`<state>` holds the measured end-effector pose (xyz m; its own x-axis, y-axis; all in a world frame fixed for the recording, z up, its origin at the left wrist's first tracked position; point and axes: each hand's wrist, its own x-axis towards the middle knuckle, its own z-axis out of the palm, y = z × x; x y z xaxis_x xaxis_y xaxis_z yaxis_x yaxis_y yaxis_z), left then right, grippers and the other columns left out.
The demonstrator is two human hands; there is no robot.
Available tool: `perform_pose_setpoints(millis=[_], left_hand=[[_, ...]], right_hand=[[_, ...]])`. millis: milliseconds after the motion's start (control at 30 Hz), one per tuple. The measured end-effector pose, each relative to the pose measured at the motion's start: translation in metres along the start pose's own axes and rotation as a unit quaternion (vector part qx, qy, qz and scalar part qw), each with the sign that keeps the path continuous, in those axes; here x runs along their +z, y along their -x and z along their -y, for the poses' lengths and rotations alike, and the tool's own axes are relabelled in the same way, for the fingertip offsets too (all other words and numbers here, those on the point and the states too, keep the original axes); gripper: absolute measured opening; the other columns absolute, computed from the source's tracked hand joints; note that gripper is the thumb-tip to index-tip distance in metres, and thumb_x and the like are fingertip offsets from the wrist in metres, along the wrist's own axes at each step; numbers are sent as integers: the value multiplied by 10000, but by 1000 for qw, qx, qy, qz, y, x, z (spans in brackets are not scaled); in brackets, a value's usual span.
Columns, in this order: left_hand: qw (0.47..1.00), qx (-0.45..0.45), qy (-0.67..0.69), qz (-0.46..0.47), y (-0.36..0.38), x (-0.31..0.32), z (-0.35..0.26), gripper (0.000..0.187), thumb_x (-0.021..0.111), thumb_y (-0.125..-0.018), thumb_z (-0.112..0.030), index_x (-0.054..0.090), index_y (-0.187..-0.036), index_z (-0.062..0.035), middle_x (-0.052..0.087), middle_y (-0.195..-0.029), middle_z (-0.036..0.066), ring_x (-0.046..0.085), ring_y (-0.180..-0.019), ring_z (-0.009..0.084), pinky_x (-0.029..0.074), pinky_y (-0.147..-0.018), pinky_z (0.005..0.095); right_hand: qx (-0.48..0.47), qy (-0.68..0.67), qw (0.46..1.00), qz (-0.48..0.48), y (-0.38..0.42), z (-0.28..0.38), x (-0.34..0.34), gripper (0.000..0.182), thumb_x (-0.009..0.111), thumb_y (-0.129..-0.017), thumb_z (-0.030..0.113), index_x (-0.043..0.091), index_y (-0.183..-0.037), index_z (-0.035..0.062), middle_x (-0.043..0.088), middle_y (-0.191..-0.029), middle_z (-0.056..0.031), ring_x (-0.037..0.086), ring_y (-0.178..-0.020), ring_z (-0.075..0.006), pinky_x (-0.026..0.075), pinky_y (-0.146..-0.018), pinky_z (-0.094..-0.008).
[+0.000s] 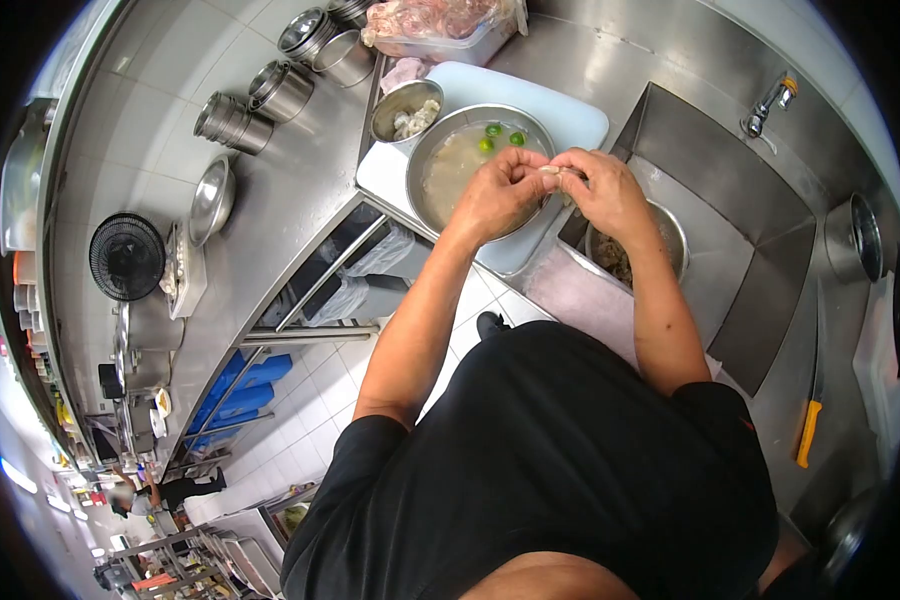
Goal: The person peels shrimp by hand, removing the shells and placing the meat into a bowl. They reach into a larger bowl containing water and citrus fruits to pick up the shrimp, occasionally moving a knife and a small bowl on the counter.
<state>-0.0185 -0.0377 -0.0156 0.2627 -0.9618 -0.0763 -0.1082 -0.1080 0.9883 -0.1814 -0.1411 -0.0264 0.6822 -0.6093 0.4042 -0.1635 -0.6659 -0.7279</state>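
My left hand (503,192) and my right hand (605,195) meet over the right edge of a wide metal bowl (432,190). Their fingertips pinch a small pale piece (550,170), too small to name for certain. Cloudy liquid fills the bowl, with several green limes (494,130) floating at its far side. A smaller metal bowl (378,122) to the left contains whitish, wet-looking pieces (416,119). Below my right forearm, another metal bowl (678,240) in the sink holds brownish scraps (610,258), partly hidden by the arm.
A white cutting board (570,115) lies under the bowls. Right of it is a steel sink (700,195) with a tap (765,105). A yellow-handled knife (810,430) rests on the right counter. A tub of raw meat (445,30) stands behind; a person (155,495) is far off at left.
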Motion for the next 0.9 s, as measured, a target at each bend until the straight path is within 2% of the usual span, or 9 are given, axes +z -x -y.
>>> perform_pose_setpoints(millis=[133, 333, 433, 500, 533, 600, 633, 733, 900], left_hand=[[997, -53, 40, 38, -3, -13, -2, 292, 714, -902, -231, 625, -1094, -29, 665, -868, -4, 581, -767, 59, 430, -664, 209], [999, -39, 13, 19, -1, -13, 6, 249, 656, -939, -214, 652, -1117, -41, 681, -917, 3, 590, -778, 71, 444, -672, 218], [990, -54, -100, -88, 1, -30, 13, 241, 640, -941, -208, 665, -1122, -50, 695, -910, 21, 612, -803, 85, 474, -703, 237], [933, 13, -338, -124, 6, -46, 20, 238, 640, -937, -216, 675, -1101, -47, 706, -899, 41, 639, -831, 99, 491, -722, 251], [881, 43, -449, -140, 9, -51, 26, 237, 640, -936, -220, 680, -1091, -46, 712, -893, 51, 653, -845, 106, 499, -731, 258], [862, -9, -493, -115, 9, -54, 36, 234, 655, -925, -219, 683, -1057, -28, 719, -886, 74, 674, -861, 125, 510, -739, 267], [851, -32, -514, -102, 7, -54, 37, 233, 662, -920, -219, 685, -1040, -20, 723, -883, 86, 684, -869, 135, 515, -743, 271], [963, -109, -217, -116, 7, -45, 17, 225, 675, -911, -189, 671, -1040, -5, 727, -917, 87, 694, -870, 140, 518, -707, 267], [994, -53, -30, -90, 12, -33, -6, 186, 674, -902, -130, 669, -1037, -3, 718, -907, 55, 665, -793, 100, 508, -644, 235]], right_hand=[[-33, 37, 999, 22, 1, 7, -4, 155, 626, -885, 209, 676, -949, 77, 650, -769, -124, 616, -773, -309, 470, -776, -414], [-9, 44, 999, 17, 14, -10, -6, 176, 642, -883, 236, 672, -970, 86, 654, -818, -110, 610, -815, -298, 443, -826, -399], [71, 51, 996, 23, 27, -33, -23, 213, 652, -882, 233, 684, -1028, 81, 666, -915, -127, 615, -874, -295, 437, -871, -389], [126, 77, 988, 42, 39, -38, -42, 250, 662, -875, 222, 689, -1083, 86, 673, -977, -146, 621, -901, -302, 439, -893, -395], [103, 137, 984, 47, 49, -53, -42, 262, 665, -872, 210, 690, -1102, 86, 672, -1011, -156, 622, -917, -309, 447, -890, -399], [53, 256, 964, 54, 62, -68, -36, 291, 671, -867, 187, 690, -1139, 85, 668, -1078, -176, 623, -947, -323, 463, -885, -407], [22, 234, 971, 34, 58, -66, -36, 293, 672, -866, 178, 691, -1143, 84, 670, -1087, -179, 624, -963, -325, 469, -888, -405], [-44, 143, 989, -11, 32, -32, -28, 286, 674, -861, 167, 698, -1129, 71, 682, -1066, -180, 635, -964, -333, 492, -868, -401], [-81, -12, 996, -22, -8, 14, 21, 235, 656, -869, 175, 714, -1053, 41, 700, -964, -190, 671, -857, -359, 533, -774, -408]])
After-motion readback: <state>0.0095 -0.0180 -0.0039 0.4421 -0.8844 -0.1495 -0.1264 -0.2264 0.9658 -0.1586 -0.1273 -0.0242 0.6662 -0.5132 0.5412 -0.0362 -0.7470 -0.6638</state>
